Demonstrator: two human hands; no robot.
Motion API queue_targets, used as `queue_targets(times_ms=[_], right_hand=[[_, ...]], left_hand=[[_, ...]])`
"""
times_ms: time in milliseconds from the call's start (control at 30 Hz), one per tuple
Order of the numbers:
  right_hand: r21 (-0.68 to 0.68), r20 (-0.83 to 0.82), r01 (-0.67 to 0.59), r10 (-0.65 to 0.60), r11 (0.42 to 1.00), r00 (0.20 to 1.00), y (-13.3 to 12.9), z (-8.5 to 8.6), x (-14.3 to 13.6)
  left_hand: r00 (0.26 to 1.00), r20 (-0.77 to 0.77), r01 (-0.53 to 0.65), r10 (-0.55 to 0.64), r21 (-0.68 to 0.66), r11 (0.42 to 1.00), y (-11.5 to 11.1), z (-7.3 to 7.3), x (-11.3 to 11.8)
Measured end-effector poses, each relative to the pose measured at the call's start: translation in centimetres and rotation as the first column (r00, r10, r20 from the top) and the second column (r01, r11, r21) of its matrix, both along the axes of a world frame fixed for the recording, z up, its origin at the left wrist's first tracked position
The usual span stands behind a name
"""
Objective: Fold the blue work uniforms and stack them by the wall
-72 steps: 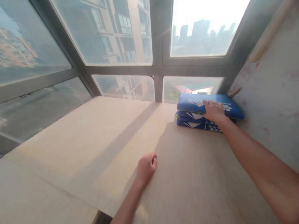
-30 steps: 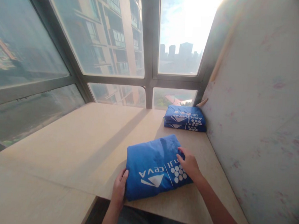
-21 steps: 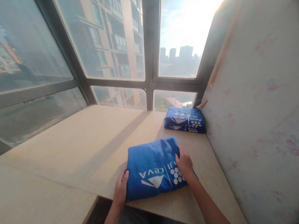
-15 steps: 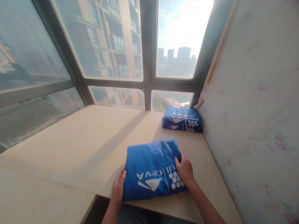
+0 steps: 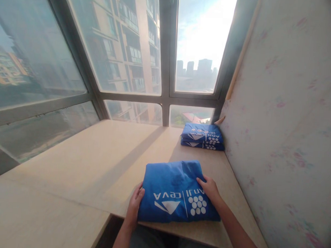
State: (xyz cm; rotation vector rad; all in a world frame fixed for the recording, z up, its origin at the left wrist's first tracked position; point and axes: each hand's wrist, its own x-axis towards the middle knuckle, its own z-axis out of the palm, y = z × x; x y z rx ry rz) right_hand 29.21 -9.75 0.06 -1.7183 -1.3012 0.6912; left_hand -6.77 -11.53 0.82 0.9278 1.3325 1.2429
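a wide window (image 5: 166, 65) in grey frames rises behind everything, with apartment blocks and a hazy skyline beyond its panes. below it spreads a pale bench (image 5: 112, 154), crossed by slanting shadow bands, and on the right stands a wall (image 5: 287, 92) papered with faint pink flowers. a folded blue cloth (image 5: 165, 182) lies flat close to the bench's near edge, squarish and slightly rumpled. well apart from it, a smaller-looking stack of folded blue cloths (image 5: 202, 136) rests in the far right corner, beside the wall. the left hand (image 5: 134, 202) grips the folded blue cloth's left edge, the right hand (image 5: 210, 188) its right edge, fingers bent around the sides. smallest is the white print (image 5: 167, 206), lettering upside down, with a triangle and clustered dots
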Motion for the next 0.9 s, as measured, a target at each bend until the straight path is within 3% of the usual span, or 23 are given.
queue_targets(times_ms=[167,267,467,600,667,733,800,900], right_hand=[[0.07,-0.123,-0.071,0.08,0.995,0.989,0.5,1.7,-0.4],[0.088,-0.281,-0.072,0.094,0.993,0.955,0.6,3.0,-0.9],[0.162,-0.357,-0.057,0.112,0.985,0.927,1.6,6.0,-1.7],[0.344,-0.317,-0.007,0.123,0.939,0.94,3.6,10.8,-2.0],[0.478,-0.277,0.006,0.144,0.878,0.95,4.6,13.6,-2.0],[0.579,-0.244,0.002,0.171,0.816,0.955,5.4,15.6,-2.1],[0.604,-0.248,0.007,0.18,0.797,0.952,5.8,16.2,-2.2],[0.517,-0.295,0.028,0.148,0.856,0.944,5.3,13.5,-2.5]], left_hand=[[0.95,0.08,0.305,-0.3,-0.06,0.95,2.0,3.4,0.1],[0.939,-0.031,0.343,-0.344,-0.035,0.939,3.4,4.9,0.3],[0.971,-0.146,0.21,-0.19,0.13,0.969,5.8,7.2,0.4],[0.98,-0.116,0.185,-0.164,0.208,0.96,8.0,11.1,-0.2],[0.994,-0.097,0.076,-0.046,0.326,0.942,9.3,13.2,-0.5],[0.996,-0.04,-0.058,0.085,0.454,0.889,10.5,14.6,-0.9],[0.989,0.0,-0.13,0.149,0.497,0.858,11.0,14.8,-1.1],[0.984,-0.108,-0.087,0.141,0.398,0.913,10.1,12.7,-1.3]])
